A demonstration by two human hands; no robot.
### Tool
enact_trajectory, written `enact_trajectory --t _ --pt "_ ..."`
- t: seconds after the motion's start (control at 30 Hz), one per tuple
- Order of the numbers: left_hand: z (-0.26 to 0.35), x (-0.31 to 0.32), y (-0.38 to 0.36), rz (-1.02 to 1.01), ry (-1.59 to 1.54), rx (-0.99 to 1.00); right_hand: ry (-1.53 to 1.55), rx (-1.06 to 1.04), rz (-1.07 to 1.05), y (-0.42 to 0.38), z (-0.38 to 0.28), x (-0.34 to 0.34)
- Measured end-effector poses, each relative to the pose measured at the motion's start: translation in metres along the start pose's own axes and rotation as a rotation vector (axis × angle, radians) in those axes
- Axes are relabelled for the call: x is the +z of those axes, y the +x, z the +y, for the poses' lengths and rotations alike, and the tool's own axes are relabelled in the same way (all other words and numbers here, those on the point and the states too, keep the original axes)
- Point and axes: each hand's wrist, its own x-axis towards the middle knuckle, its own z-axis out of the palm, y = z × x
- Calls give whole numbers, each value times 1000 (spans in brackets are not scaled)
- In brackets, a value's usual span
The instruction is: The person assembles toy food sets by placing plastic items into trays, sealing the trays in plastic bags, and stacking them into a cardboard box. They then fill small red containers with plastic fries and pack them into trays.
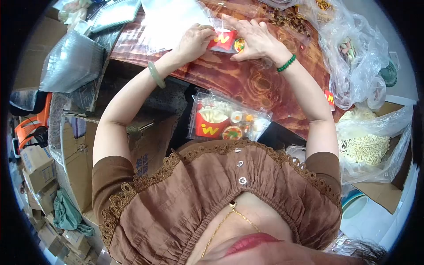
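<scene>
At the table's far side lies a small see-through bag holding a red french-fry box [224,39] with a yellow letter. A round toy bowl of food [239,44] sits beside that box. My left hand [194,42] pinches the bag's left edge, its fingers closed next to the red box. Fingers spread, my right hand [259,40] rests on the bag's right side, with the thumb below the round bowl. Close to my body is a filled bag [247,128] with a red box of pale fries [212,121], egg pieces and another small bowl.
Stacked plastic trays [73,62] stand at left, with white sheets [170,22] on the wooden table [251,84]. At right are plastic bags of small pieces [349,57], a red packet [329,100] and a lined carton of pale fries [364,145]. Cardboard boxes [37,165] fill the lower left.
</scene>
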Motion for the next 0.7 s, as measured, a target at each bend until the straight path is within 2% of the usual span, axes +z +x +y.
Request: enact_trajectory --t 0.03,0.1,0.23,0.3,0.43,0.5,0.53,0.6,0.67,0.7 --pt "3 -2 -2 0 0 1 -34 -33 20 2 1 1" --pt "10 -6 -6 135 31 -64 -23 -3 6 2 1 5" --pt "20 -18 -27 98 10 -181 39 123 -19 1 -4 3" --pt "27 -21 -29 119 147 -99 55 152 1 3 -7 11" --pt "32 -8 -24 143 139 -3 41 237 111 11 -20 24" --pt "35 -2 -17 93 158 84 33 250 144 20 -30 33" --pt "40 -2 -13 70 118 42 25 259 176 22 -33 35" --pt "41 -2 -5 100 114 22 37 250 108 18 -30 32" --pt "41 0 -2 124 114 -6 115 109 139 -7 -19 18" --pt "42 3 0 148 130 -44 88 150 24 -19 -10 10"
